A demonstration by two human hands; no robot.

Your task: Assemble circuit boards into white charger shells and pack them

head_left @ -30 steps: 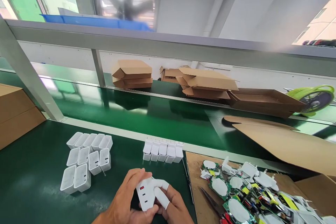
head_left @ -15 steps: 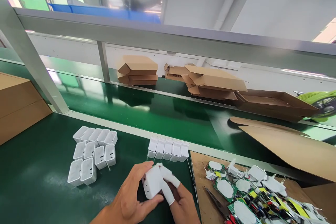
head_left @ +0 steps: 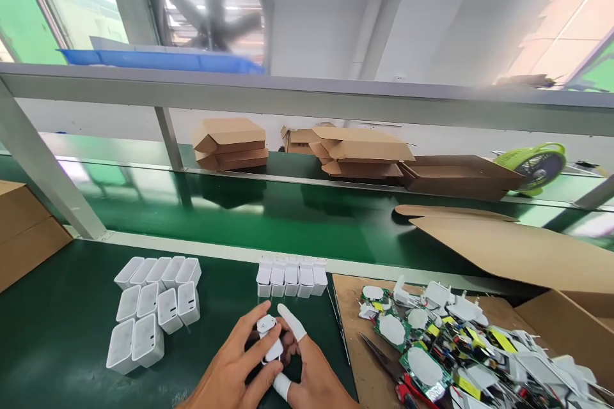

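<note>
A white plastic charger (head_left: 274, 350) is held between my two hands low in the middle of the view, partly covered by fingers. My left hand (head_left: 242, 358) is closed on it, with fingers across its face and the thumb below. My right hand (head_left: 311, 367), with white finger cots on the thumb and index finger, grips its right side; the index finger points up and off it. Just beyond stands a row of white charger housings (head_left: 291, 281) with pieces set in them. Several open white housings (head_left: 122, 348) are grouped to the left on the dark green table (head_left: 62, 326).
Circuit boards with wires and white plug parts (head_left: 426, 367) are piled on cardboard (head_left: 355, 332) at right, beside red-handled pliers (head_left: 391, 367). A green belt (head_left: 288, 211), cardboard boxes (head_left: 230, 144) and a green fan (head_left: 535, 166) lie beyond a metal rail (head_left: 307, 92).
The charger has been turned over in my hands, so its slotted face no longer shows. My left fingers have moved across it, and my right index finger has lifted away. The view has shifted and levelled.
</note>
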